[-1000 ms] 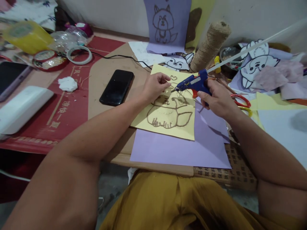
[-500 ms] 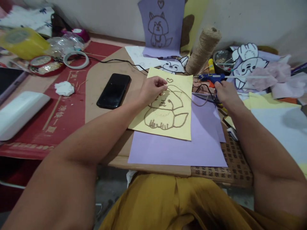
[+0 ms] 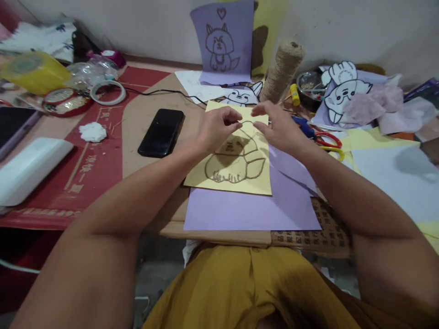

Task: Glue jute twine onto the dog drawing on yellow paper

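Observation:
On a yellow sheet [image 3: 260,180] lies a fox-like animal outline [image 3: 255,168] in brown twine, partly shaded by my hands. My left hand [image 3: 221,125] is over the sheet's upper left, thumb and fingertips pinched on a thin piece of twine [image 3: 247,122]. This piece arches across a small gap to my right hand [image 3: 279,125], whose thumb and fingers are curled round its other side. Beyond my right wrist the blue glue gun [image 3: 303,126] rests on the table, partly hidden. Red-handled scissors [image 3: 328,140] lie near it. Purple paper [image 3: 254,212] is under the yellow sheet.
A black phone [image 3: 161,132] lies to the left, with crumpled white tissue [image 3: 93,132] and a tape roll [image 3: 108,92] farther over. At the back stand a twine spool [image 3: 283,68] and a purple card [image 3: 226,43] with a twine animal. Paper cut-outs [image 3: 348,93] lie right.
My right hand has let go of the glue gun, which now lies on the table, and has moved left to the twine. The left hand keeps its pinch. The view has shifted slightly.

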A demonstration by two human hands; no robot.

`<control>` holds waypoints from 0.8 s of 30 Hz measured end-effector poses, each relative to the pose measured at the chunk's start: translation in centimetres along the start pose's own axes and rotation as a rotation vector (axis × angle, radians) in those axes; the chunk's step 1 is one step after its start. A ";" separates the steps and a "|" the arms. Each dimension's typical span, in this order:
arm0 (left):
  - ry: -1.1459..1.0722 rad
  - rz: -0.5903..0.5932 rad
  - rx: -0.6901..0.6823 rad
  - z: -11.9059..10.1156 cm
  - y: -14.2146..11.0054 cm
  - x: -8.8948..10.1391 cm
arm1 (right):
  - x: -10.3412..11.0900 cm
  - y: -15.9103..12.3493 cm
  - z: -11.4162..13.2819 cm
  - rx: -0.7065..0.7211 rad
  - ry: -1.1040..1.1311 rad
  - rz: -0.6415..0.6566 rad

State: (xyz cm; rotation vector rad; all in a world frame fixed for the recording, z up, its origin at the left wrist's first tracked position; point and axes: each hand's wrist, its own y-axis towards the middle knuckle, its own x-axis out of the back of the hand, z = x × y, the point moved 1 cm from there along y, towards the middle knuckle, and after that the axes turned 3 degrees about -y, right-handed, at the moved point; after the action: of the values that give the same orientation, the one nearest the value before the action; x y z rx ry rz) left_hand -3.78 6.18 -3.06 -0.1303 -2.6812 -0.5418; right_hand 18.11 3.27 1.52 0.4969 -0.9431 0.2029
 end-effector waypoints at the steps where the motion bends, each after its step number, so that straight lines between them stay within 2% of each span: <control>1: -0.008 0.000 0.007 -0.2 -0.1 0.0 | -0.8 0.6 0.1 -0.021 0.068 0.027; 4: -0.036 -0.009 0.028 -0.9 -0.4 0.3 | -2.7 1.8 -0.2 -0.124 0.239 0.056; 6: -0.057 -0.009 0.050 -1.3 -0.7 0.7 | -3.2 2.4 -0.4 -0.145 0.282 0.048; 10: -0.093 0.004 0.104 -1.6 -1.8 1.9 | -3.4 3.3 -0.7 -0.090 0.260 0.043; 16: 0.123 -0.061 0.027 -0.1 -3.7 3.8 | -4.4 4.7 -1.3 -0.014 0.227 0.216; 19: 0.249 -0.008 -0.056 0.5 -4.3 4.0 | -4.7 5.0 -1.8 0.056 0.169 0.271; 24: 0.366 0.154 -0.144 0.7 -4.7 3.4 | -5.0 5.2 -2.5 0.087 0.117 0.293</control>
State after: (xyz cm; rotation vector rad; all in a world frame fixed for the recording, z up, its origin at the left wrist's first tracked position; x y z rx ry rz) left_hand -7.92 2.14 -3.94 -0.2498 -2.2562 -0.6416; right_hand 15.10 9.20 -2.07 0.4199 -0.8921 0.5342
